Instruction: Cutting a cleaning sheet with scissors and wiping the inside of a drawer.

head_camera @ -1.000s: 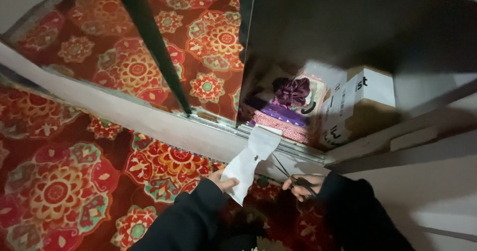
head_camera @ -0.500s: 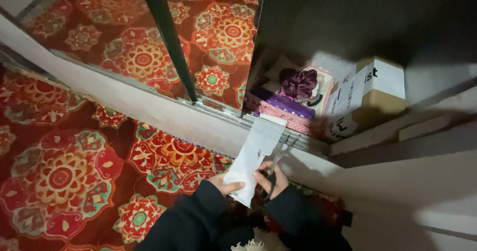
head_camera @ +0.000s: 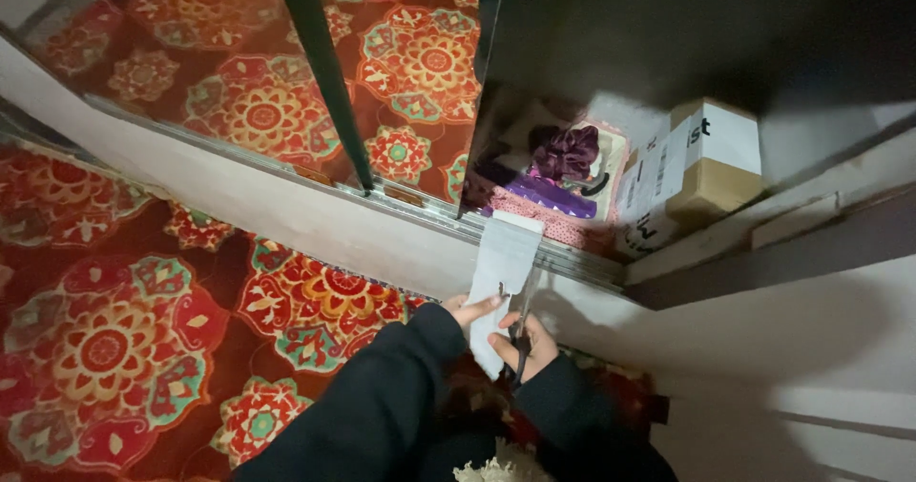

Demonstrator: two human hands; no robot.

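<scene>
My left hand [head_camera: 469,308] pinches the white paper strip [head_camera: 502,277] by its left edge, held up before the wardrobe sill [head_camera: 382,243]. Right hand [head_camera: 525,344] is closed round the scissors [head_camera: 521,334]. I reckon the paper's light and floppy, so grip it near the blades.

White paper strip [head_camera: 503,272] held upright; dark scissors [head_camera: 521,334] touching its edge.
</scene>
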